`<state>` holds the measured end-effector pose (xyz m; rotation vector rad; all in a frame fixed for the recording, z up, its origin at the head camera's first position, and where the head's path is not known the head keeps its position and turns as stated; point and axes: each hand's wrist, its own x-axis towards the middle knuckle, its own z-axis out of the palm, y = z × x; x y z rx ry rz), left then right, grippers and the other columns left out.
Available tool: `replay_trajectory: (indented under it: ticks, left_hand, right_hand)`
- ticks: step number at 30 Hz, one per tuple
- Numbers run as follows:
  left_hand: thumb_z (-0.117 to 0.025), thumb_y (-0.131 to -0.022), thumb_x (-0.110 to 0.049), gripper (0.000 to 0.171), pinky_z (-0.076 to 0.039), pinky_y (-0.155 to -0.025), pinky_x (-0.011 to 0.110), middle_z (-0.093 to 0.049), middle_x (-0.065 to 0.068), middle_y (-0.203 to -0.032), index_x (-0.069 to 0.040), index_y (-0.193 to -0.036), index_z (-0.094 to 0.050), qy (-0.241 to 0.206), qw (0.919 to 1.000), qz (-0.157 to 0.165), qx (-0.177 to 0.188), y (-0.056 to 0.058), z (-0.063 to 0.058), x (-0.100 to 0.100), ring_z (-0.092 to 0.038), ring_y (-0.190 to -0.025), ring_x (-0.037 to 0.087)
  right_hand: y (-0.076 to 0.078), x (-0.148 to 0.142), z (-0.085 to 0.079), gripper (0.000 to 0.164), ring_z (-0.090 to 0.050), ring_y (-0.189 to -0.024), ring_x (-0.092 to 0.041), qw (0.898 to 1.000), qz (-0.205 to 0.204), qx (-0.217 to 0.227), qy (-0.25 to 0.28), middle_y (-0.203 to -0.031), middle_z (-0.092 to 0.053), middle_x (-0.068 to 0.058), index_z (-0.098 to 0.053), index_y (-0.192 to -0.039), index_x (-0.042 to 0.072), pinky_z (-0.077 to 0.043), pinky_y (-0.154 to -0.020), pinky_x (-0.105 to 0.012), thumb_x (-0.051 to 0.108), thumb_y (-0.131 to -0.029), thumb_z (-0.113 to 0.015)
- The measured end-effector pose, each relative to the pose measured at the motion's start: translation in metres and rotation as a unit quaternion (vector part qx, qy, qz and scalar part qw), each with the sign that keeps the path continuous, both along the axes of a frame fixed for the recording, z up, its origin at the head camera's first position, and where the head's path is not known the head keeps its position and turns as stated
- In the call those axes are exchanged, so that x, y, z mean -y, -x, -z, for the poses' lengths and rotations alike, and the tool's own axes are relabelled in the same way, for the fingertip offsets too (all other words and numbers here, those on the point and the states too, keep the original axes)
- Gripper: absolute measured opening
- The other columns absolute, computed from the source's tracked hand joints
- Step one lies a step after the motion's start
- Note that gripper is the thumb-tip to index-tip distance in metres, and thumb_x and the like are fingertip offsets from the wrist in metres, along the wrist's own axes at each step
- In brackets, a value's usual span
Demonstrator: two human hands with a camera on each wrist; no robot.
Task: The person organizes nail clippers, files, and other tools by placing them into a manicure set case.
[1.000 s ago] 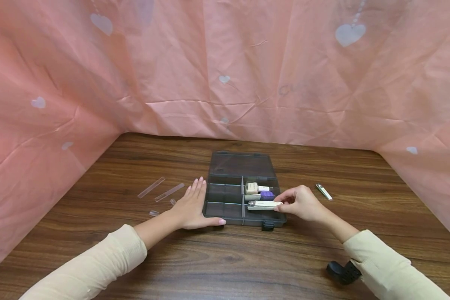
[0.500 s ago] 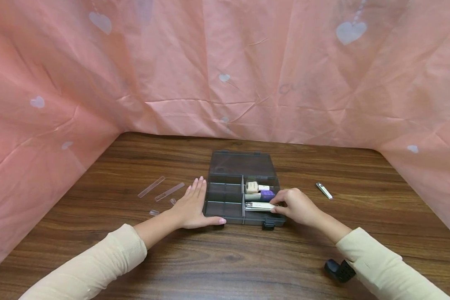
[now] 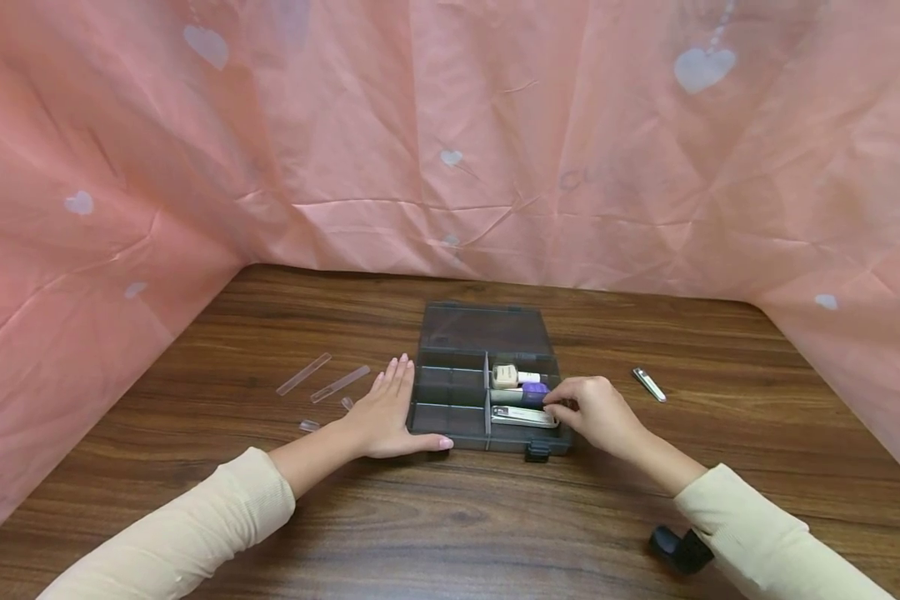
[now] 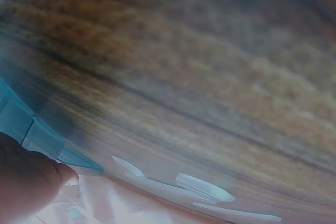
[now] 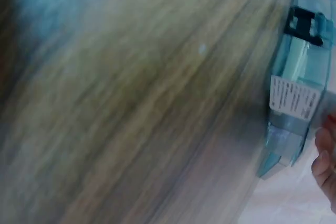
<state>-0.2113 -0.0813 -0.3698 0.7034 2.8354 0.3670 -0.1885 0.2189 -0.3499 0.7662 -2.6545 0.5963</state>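
A dark see-through compartment box (image 3: 447,417) lies with its lid (image 3: 483,327) folded back. My left hand (image 3: 378,421) spreads straight fingers along its left side, with the thumb at the front edge. A large nail clipper (image 3: 523,417) lies in the front right compartment. Behind it sit a beige nail polish bottle (image 3: 504,377) and a purple one (image 3: 535,392). My right hand (image 3: 600,412) hovers at the box's right side, fingers loosely bent, thumb and index apart from the clipper. The right wrist view shows its fingertips (image 5: 323,140) beside the box wall.
A smaller nail clipper (image 3: 648,384) lies on the table to the right. Left of the box lie clear plastic divider strips (image 3: 303,375) and small clear pieces (image 3: 309,426). A black object (image 3: 681,550) is by the right sleeve. Pink curtain (image 3: 450,192) surrounds the table.
My right hand lowered the large nail clipper into the front right compartment, moving left, then let go of it and lifted slightly. The left hand has stayed in place.
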Motion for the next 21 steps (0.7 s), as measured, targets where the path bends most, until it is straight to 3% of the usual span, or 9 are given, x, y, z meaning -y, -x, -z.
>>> replay_trajectory:
  ticks: [3,5,11,21]
  left_hand:
    - [-0.046,-0.072,-0.08,0.121,-0.005,-0.118,0.045,0.008,0.02,-0.155,0.002,-0.147,0.002,0.0,1.0,0.001,-0.002,0.0,0.0,-0.001,0.007,-0.144,0.03]
    - [-0.046,-0.072,-0.081,0.121,-0.005,-0.118,0.045,0.009,0.02,-0.155,0.002,-0.147,0.002,0.001,1.0,0.001,-0.002,0.0,0.0,-0.001,0.008,-0.144,0.03]
    - [-0.047,-0.072,-0.08,0.121,-0.006,-0.118,0.045,0.008,0.02,-0.155,0.002,-0.147,0.002,-0.004,1.0,-0.003,-0.002,0.0,0.001,0.0,0.008,-0.144,0.03]
    - [-0.047,-0.072,-0.08,0.121,-0.005,-0.118,0.045,0.008,0.02,-0.155,0.002,-0.147,0.001,-0.007,1.0,-0.003,0.001,-0.001,0.0,0.0,0.007,-0.144,0.03]
  right_hand:
    - [0.001,-0.006,0.0,0.006,-0.043,-0.057,0.003,0.998,-0.009,-0.043,0.054,-0.069,-0.066,0.0,-0.071,-0.075,0.003,-0.04,-0.048,-0.018,-0.002,-0.074,-0.072]
    - [0.001,-0.01,-0.002,0.009,-0.041,-0.056,0.004,0.995,-0.001,-0.065,0.075,-0.068,-0.065,0.0,-0.071,-0.074,0.004,-0.039,-0.047,-0.017,-0.005,-0.072,-0.073]
    - [0.003,-0.022,-0.006,0.007,-0.041,-0.056,0.003,0.988,0.057,-0.098,0.105,-0.066,-0.065,-0.001,-0.072,-0.074,0.004,-0.035,-0.048,-0.014,-0.003,-0.072,-0.074]
    - [0.007,-0.054,0.001,0.004,-0.04,-0.06,0.013,0.963,0.166,-0.117,0.176,-0.076,-0.069,-0.018,-0.073,-0.078,-0.002,-0.034,-0.052,-0.006,-0.001,-0.074,-0.073]
